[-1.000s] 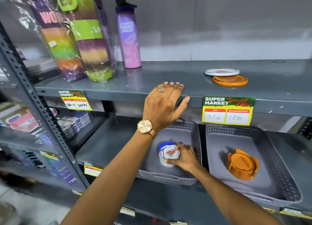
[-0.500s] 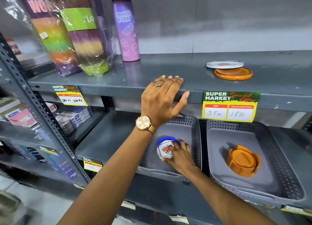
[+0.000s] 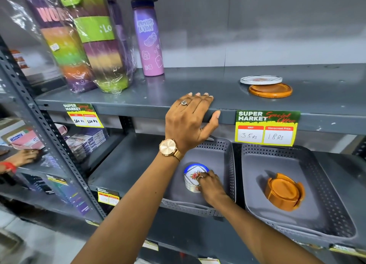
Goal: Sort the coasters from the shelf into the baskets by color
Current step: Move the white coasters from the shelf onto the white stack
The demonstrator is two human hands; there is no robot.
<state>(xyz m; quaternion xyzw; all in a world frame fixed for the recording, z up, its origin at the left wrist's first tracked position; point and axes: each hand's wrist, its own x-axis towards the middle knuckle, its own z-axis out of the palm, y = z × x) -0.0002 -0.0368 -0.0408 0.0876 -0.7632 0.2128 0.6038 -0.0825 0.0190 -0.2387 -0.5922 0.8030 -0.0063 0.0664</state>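
**Settling the white coaster onto its stack**

The right hand [image 3: 210,184] sits low in the left basket [image 3: 227,164], fingers curled loosely on the top and near side of the white coaster stack [image 3: 191,181]; a flowered white piece lies on top, with a blue rim showing behind it. Whether the fingers are pinching or only resting is hard to tell from this angle. To do the step well, I judge the hand should square the top coaster with those beneath it, then lift straight up so nothing slides.

The left hand [image 3: 190,119] lies flat and spread on the front edge of the upper shelf [image 3: 198,83], gripping nothing. To the right of the left basket, the right basket [image 3: 326,174] holds the orange coaster stack [image 3: 283,192]. Above that, on the upper shelf, a white coaster [image 3: 261,80] rests partly over an orange coaster [image 3: 270,90], both unsorted.

The price tag [image 3: 266,128] reads "SUPER MARKET Special Offer", "MRP", "Discounted Price", "18 Rs". The purple bottle [image 3: 148,40] reads "APROVEITE A VIDA!".
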